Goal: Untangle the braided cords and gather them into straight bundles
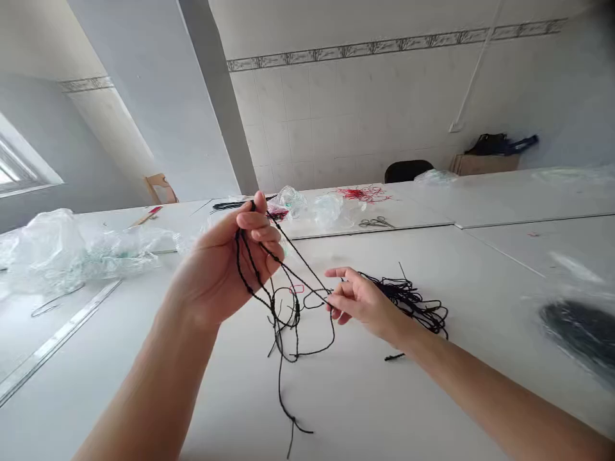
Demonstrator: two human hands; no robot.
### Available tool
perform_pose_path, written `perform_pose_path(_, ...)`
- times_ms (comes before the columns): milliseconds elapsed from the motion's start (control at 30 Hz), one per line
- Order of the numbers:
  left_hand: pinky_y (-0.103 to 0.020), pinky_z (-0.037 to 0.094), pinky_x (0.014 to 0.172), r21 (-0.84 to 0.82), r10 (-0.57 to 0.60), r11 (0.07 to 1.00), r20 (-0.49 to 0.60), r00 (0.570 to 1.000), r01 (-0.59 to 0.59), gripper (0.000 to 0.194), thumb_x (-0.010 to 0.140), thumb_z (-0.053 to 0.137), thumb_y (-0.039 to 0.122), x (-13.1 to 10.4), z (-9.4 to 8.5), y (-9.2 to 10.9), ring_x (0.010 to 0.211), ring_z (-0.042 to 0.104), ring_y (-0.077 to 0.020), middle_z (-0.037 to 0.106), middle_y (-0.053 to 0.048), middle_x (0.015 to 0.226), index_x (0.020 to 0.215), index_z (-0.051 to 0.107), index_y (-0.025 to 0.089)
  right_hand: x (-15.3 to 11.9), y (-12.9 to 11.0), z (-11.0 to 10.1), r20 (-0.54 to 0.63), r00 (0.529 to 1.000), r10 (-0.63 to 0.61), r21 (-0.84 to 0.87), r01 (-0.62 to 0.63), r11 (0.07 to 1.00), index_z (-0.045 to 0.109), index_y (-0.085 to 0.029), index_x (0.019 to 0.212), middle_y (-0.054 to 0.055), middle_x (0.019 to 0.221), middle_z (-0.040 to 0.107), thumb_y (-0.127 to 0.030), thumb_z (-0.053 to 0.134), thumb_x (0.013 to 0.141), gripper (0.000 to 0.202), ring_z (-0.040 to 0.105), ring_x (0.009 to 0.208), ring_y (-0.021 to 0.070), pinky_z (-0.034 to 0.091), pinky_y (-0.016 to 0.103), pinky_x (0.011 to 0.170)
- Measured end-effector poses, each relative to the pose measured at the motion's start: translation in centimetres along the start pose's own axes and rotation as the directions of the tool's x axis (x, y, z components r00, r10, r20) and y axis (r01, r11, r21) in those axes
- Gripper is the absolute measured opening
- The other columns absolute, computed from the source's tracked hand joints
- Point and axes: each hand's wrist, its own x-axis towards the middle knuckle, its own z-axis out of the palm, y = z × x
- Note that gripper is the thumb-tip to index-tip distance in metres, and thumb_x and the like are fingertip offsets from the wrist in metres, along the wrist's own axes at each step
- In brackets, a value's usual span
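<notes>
Several loops of thin black cord [289,274] run over the fingers of my left hand [235,256], which is raised with its palm turned up and its fingers curled on the strands. My right hand [358,298] pinches a strand of the same cord between thumb and fingers, drawing it out to the right. Below my hands, the rest of the cord hangs in loops, with a knotted, split end [293,419] low down. Behind my right hand a heap of black cords [413,301] lies on the white table [355,403].
Clear plastic bags [57,250] spread over the left side. Scissors [376,222], red cords [365,194] and more plastic [328,209] lie at the back. At right is a plastic-wrapped black bundle [581,333]. A black chair [408,169] stands behind the table.
</notes>
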Motion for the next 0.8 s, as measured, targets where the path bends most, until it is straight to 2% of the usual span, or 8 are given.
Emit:
perform_pose_path(100,-0.031,0.061,0.071,-0.039,-0.035,0.999,-0.026,0.999,0.034,0.017,0.105,0.043,0.013,-0.1,0.1,-0.3,0.064,0.061,-0.0122,0.060,0.005,0.065,0.112,0.058,0.018,0.0,0.8,0.3,0.012,1.000,0.018,-0.003,-0.018,1.000,0.047,-0.019,0.130,-0.004,0.078,0.062,-0.038,0.061,0.096,0.042,0.062,0.073,0.0134,0.052,0.031,0.072)
perform_pose_path(200,-0.035,0.062,0.077,-0.073,-0.074,0.995,0.006,0.997,0.074,0.021,0.105,0.042,0.015,-0.3,-0.1,-0.4,0.067,0.062,-0.0133,0.061,0.004,0.069,0.120,0.056,0.018,0.1,1.2,0.6,-0.010,0.999,0.050,0.040,-0.050,0.998,0.051,-0.019,0.126,-0.002,0.080,0.064,-0.045,0.059,0.096,0.040,0.061,0.070,0.0128,0.051,0.031,0.071)
perform_pose_path(367,-0.026,0.062,0.062,-0.131,-0.120,0.983,0.052,0.991,0.126,0.025,0.103,0.040,0.014,-0.4,-0.2,-0.3,0.061,0.061,-0.0125,0.060,0.004,0.068,0.121,0.056,0.022,0.4,1.4,1.2,-0.037,0.995,0.091,0.050,-0.089,0.995,0.058,-0.021,0.119,0.000,0.086,0.065,-0.046,0.052,0.099,0.032,0.061,0.074,0.0134,0.052,0.032,0.072)
perform_pose_path(467,-0.017,0.056,0.050,-0.182,-0.182,0.964,0.085,0.980,0.195,0.024,0.102,0.039,0.015,-0.5,0.0,-0.1,0.051,0.057,-0.0096,0.057,0.004,0.064,0.114,0.058,0.022,0.2,1.4,1.9,-0.003,0.994,0.106,-0.057,-0.106,0.993,0.062,-0.022,0.111,0.005,0.103,0.065,-0.040,0.056,0.096,0.025,0.063,0.085,0.0157,0.053,0.034,0.076)
perform_pose_path(533,-0.011,0.050,0.043,-0.215,-0.214,0.948,0.112,0.970,0.234,0.024,0.101,0.038,0.017,-0.7,0.2,-0.2,0.046,0.053,-0.0079,0.054,0.004,0.061,0.114,0.058,0.021,0.0,1.4,2.4,0.001,0.996,0.090,-0.144,-0.089,0.986,0.061,-0.023,0.114,0.007,0.121,0.062,-0.038,0.060,0.093,0.026,0.063,0.100,0.0189,0.053,0.036,0.083)
perform_pose_path(667,-0.005,0.039,0.036,-0.273,-0.254,0.915,0.181,0.950,0.297,0.027,0.100,0.036,0.015,-1.2,1.0,-0.6,0.039,0.043,-0.0051,0.048,0.005,0.058,0.117,0.057,0.021,-0.3,1.7,3.3,0.083,0.996,-0.014,-0.248,0.035,0.968,0.043,-0.034,0.147,0.007,0.155,0.041,-0.034,0.067,0.088,0.064,0.045,0.137,0.0259,0.049,0.041,0.098)
perform_pose_path(733,-0.003,0.035,0.034,-0.294,-0.277,0.894,0.229,0.933,0.337,0.030,0.101,0.034,0.015,-1.5,1.4,-0.9,0.037,0.038,-0.0045,0.045,0.005,0.058,0.120,0.056,0.022,-0.4,1.9,3.7,0.170,0.985,-0.010,-0.241,0.051,0.969,0.028,-0.039,0.157,0.005,0.164,0.029,-0.033,0.068,0.087,0.082,0.035,0.145,0.0279,0.048,0.042,0.099)
perform_pose_path(800,-0.002,0.033,0.032,-0.300,-0.296,0.879,0.267,0.917,0.371,0.032,0.101,0.032,0.016,-1.7,1.7,-1.1,0.037,0.036,-0.0044,0.043,0.005,0.057,0.123,0.055,0.022,-0.4,2.1,4.1,0.245,0.969,-0.002,-0.192,0.050,0.980,0.021,-0.040,0.160,0.005,0.164,0.031,-0.034,0.068,0.087,0.088,0.035,0.145,0.0280,0.048,0.040,0.099)
